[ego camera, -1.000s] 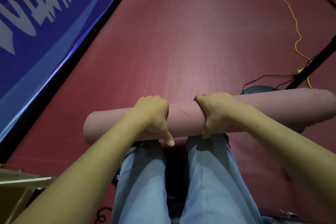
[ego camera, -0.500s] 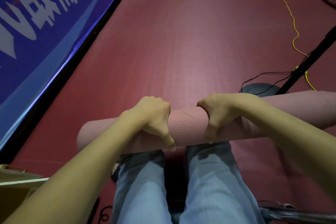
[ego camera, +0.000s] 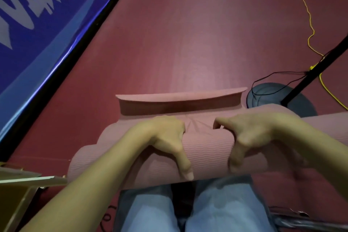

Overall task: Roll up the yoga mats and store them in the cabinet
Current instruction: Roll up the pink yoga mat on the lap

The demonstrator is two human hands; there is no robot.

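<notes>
A pink ribbed yoga mat (ego camera: 207, 152) lies rolled up across my thighs, running from lower left to the right edge. Its loose outer end (ego camera: 180, 98) stands up as a curled flap beyond my fingers. My left hand (ego camera: 165, 137) grips the roll left of centre, thumb pointing down the near side. My right hand (ego camera: 250, 135) grips it right of centre, fingers curled over the top into the mat. The roll's left end looks stepped and uneven.
Red sports flooring (ego camera: 188, 34) stretches ahead. A blue banner (ego camera: 37, 24) slants along the left. A fan's black round base (ego camera: 282, 100) and pole (ego camera: 320, 66) stand at right with black and yellow cables (ego camera: 308, 30). A wooden piece (ego camera: 18, 194) is at lower left.
The mat's outer end has come loose and now stands up as a flap behind my hands. The roll looks looser and stepped at the left. Both hands keep their grip.
</notes>
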